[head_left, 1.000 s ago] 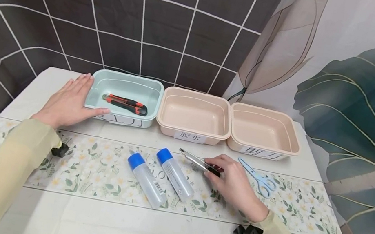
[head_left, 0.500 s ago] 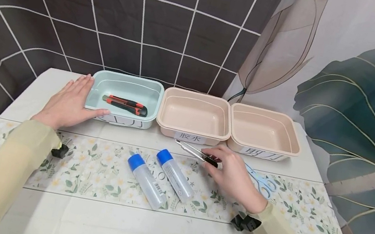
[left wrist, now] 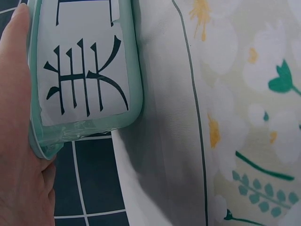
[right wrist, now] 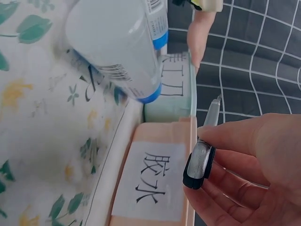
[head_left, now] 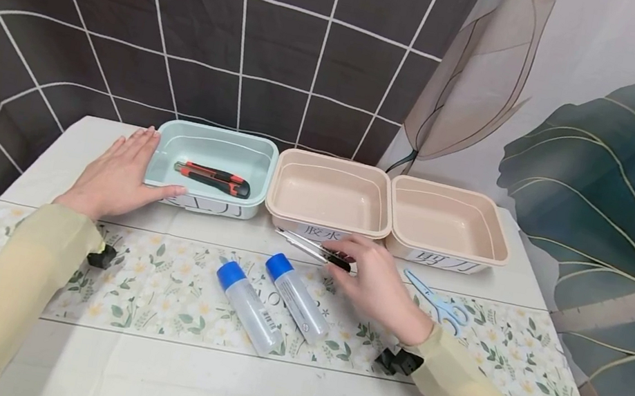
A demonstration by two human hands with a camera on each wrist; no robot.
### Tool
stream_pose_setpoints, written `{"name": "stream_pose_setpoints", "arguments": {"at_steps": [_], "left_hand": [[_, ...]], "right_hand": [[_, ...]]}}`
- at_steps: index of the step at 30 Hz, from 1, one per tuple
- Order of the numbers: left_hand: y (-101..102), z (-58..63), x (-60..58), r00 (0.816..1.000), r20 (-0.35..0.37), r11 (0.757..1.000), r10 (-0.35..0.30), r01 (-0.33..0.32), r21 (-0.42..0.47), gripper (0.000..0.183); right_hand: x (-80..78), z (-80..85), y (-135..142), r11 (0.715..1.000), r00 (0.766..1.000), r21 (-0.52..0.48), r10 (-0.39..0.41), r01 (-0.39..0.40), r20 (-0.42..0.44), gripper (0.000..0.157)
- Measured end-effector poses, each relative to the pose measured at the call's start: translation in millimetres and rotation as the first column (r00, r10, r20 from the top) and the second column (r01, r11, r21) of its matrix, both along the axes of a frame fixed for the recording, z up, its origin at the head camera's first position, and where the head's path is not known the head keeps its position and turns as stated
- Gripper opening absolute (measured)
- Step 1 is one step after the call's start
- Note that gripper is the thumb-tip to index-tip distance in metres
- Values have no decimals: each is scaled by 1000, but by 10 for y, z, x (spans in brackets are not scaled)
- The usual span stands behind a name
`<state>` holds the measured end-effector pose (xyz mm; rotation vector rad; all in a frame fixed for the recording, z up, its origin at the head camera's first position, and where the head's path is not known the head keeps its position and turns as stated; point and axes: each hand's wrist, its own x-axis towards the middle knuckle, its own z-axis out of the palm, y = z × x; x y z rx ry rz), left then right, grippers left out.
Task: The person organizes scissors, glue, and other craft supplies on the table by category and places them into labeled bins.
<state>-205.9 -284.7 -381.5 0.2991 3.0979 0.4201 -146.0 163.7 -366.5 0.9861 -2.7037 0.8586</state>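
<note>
My right hand [head_left: 381, 286] pinches a silver utility knife [head_left: 309, 247] with a black end, its tip pointing left. It is raised in front of the middle pink bin [head_left: 327, 226]; in the right wrist view thumb and fingers grip the utility knife [right wrist: 200, 160]. My left hand [head_left: 116, 175] rests with straight fingers along the left side of the light-green bin [head_left: 253, 205], thumb on its front rim. Inside that bin lie red-and-black utility knives [head_left: 213, 178]. Two clear glue bottles with blue caps, one left [head_left: 248, 309] and one right [head_left: 297, 298], lie on the table.
Light-blue scissors [head_left: 437, 302] lie right of my right hand. A second pink bin [head_left: 452, 224] stands at the right end of the row. All bins carry white front labels. A dark grid-patterned curtain [head_left: 196, 16] hangs behind the table [head_left: 197, 388].
My right hand has moved left with the silver utility knife, from beside the scissors to in front of the middle bin. My left hand has stayed on the green bin.
</note>
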Motion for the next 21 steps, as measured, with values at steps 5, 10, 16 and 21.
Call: {"name": "stream_pose_setpoints", "arguments": {"at_steps": [5, 10, 16, 21], "left_hand": [[5, 5, -1, 1000, -1, 1000, -1, 1, -3, 121], [10, 13, 3, 1000, 2, 1000, 0, 0, -4, 121], [11, 20, 6, 1000, 6, 1000, -1, 1, -6, 120], [11, 26, 12, 1000, 3, 1000, -5, 5, -1, 120]], "right_hand": [[-51, 28, -113, 1000, 1000, 4, 16, -16, 6, 34], [-121, 39, -242, 999, 999, -7, 39, -39, -10, 32], [-198, 43, -411, 998, 999, -40, 43, -43, 5, 32], [-263, 96, -571, 998, 999, -57, 40, -38, 28, 30]]}}
